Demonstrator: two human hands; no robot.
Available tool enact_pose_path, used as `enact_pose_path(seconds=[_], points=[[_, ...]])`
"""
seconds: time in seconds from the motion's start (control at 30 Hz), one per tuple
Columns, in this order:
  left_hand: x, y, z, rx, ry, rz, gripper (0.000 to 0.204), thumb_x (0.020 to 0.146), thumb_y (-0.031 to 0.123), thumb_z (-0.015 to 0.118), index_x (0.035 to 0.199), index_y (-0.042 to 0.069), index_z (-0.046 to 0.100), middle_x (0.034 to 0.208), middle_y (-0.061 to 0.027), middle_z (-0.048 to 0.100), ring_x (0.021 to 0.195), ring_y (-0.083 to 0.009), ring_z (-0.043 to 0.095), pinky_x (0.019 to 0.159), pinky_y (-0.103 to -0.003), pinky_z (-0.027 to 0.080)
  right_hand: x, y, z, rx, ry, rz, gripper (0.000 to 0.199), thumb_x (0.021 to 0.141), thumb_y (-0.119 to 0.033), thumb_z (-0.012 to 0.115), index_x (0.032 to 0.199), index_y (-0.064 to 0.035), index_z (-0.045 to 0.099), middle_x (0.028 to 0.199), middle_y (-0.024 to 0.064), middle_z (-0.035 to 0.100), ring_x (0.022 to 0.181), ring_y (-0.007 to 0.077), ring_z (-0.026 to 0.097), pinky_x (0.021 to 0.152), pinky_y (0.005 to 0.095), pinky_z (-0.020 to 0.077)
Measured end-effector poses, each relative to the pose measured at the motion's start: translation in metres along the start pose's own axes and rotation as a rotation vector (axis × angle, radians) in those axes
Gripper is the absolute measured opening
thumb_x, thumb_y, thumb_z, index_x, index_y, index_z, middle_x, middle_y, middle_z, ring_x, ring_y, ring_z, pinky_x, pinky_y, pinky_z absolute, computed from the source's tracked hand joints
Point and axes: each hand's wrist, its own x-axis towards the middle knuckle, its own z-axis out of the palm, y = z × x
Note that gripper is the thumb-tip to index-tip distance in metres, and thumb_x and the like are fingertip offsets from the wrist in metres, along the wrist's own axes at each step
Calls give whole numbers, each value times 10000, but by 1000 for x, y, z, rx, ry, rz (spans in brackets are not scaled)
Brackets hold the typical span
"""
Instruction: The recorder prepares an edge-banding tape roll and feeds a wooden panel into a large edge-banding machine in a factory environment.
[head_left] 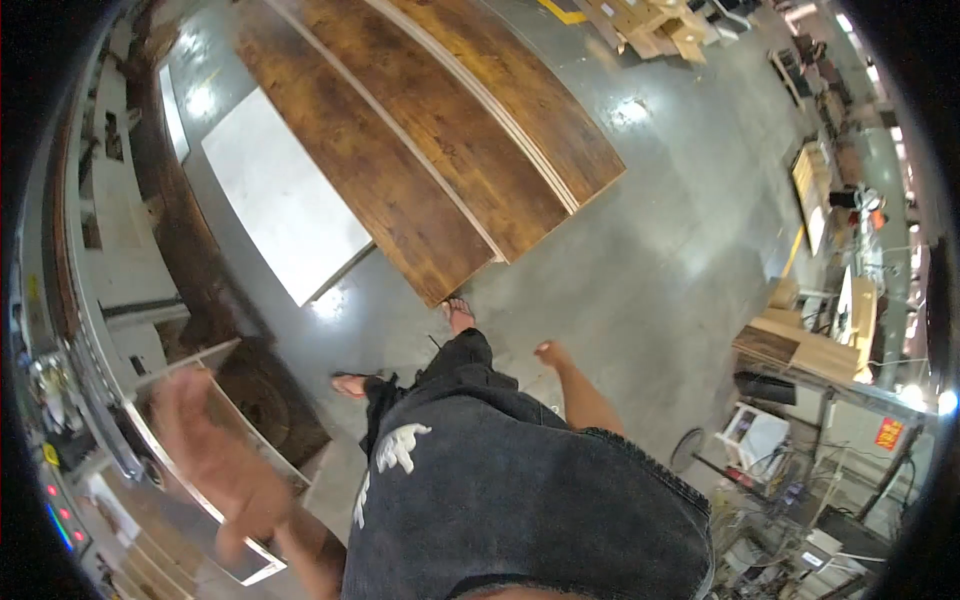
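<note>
While the left hand (215,455) blurs, spread, over a white-edged panel (255,455), the right hand (551,352) hangs, grip indiscernible, beside the shorts (500,480).

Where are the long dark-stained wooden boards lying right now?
The long dark-stained wooden boards lie on the grey floor ahead of the person, upper centre in the head view, beside a pale grey sheet.

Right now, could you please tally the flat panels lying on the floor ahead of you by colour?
Dark brown wood panels: 3
White panel: 1
Total: 4
The blurred left hand is over a white-edged board at the lower left, not counted.
</note>
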Motion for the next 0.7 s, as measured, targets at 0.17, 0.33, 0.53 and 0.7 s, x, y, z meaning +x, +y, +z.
enact_pose_path(seconds=[0.17,0.33,0.53,0.7], points=[[-168,-47,-1,429,-451,-749,758,1003,617,250,1332,-21,492,1288,-150,533,1195,-265,515,1018,-391,392,80,-46,-89,79,148,-144,444,910,-353,623,1226,-42,624,1188,183,646,1052,320,637,909,449,510],[-392,-64,-165,362,15,-1483,735,1012,589,308,1295,-49,536,1231,-196,607,1110,-267,588,931,-392,460,202,-59,-237,386,652,-47,817,835,-565,673,1385,-6,443,1333,273,534,1256,391,510,1058,453,401],[-412,62,-139,736,42,-1737,718,1013,576,323,1290,-50,540,1207,-194,620,1091,-268,599,916,-392,468,252,-98,-353,394,609,84,1151,717,-622,760,1516,-59,153,1431,330,363,1293,484,408,1041,506,401],[-422,104,-97,754,105,-1779,704,1014,564,335,1286,-51,543,1186,-192,630,1074,-268,608,904,-392,474,263,-132,-384,133,440,231,1257,642,-688,775,1560,-249,36,1518,285,221,1360,475,305,1032,648,357]])
